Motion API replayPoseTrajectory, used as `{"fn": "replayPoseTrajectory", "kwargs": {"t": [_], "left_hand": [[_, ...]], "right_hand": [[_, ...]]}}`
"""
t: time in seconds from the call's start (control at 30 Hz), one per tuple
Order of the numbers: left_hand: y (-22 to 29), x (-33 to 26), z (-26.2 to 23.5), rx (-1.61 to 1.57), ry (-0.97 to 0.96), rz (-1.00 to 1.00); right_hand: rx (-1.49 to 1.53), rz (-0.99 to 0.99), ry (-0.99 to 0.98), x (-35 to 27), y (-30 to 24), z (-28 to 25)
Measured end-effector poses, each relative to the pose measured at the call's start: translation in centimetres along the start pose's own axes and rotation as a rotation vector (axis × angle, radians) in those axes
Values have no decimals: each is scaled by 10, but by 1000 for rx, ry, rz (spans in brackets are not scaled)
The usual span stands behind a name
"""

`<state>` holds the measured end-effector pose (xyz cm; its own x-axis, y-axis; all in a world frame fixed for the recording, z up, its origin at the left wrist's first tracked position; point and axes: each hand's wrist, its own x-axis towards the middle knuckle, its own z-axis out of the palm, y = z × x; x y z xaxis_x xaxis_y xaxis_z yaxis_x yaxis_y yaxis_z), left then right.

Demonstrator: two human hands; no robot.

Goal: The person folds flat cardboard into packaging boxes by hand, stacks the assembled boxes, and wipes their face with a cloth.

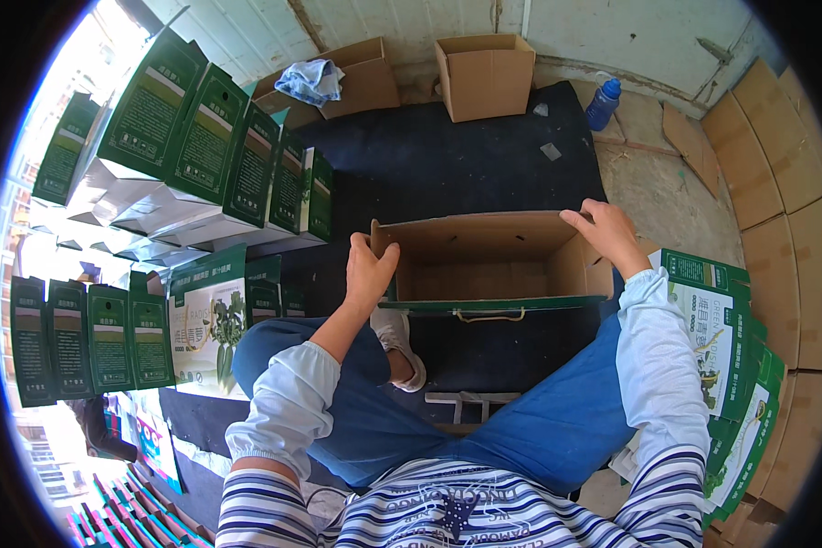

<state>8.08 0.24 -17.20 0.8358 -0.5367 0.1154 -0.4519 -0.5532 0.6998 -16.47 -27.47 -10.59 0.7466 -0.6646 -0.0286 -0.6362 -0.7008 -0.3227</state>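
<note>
Open box (489, 274) held over black mat (457, 164), nr mat's right edge. Your L hand (372, 271) pinches box's left rim, R hand (609, 239) its far-right corner. Prob. light, stiffish, walls may flex: best held at corners. Blue bottle (603, 103) by mat's far-right corner.

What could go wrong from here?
The left hand and right hand grip opposite ends of the open, brown-lined green cardboard box, so uneven pressure might skew it.

Its beige cord handle loops out on the near side and could snag.

The dark-green printed cartons standing at left might topple if bumped.
</note>
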Motion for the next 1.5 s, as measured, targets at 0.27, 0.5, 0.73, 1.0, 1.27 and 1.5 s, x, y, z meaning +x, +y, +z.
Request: {"fn": "replayPoseTrajectory", "kwargs": {"t": [0.27,0.5,0.73,1.0,1.27,1.5], "left_hand": [[14,-2,-5,170,-105,75],[32,-10,-10,346,-402,258],[37,-9,-8,337,-469,215],[22,-8,-16,307,-513,148],[20,-8,-37,498,-632,273],[26,-13,-32,389,-427,134]], "right_hand": [[25,88,19,2,0,-1],[231,52,-3,6,13,18],[868,385,-418,-7,17,10],[510,102,-505,-3,35,19],[315,-62,-481,0,38,24],[-186,-166,-338,-5,0,25]]}}
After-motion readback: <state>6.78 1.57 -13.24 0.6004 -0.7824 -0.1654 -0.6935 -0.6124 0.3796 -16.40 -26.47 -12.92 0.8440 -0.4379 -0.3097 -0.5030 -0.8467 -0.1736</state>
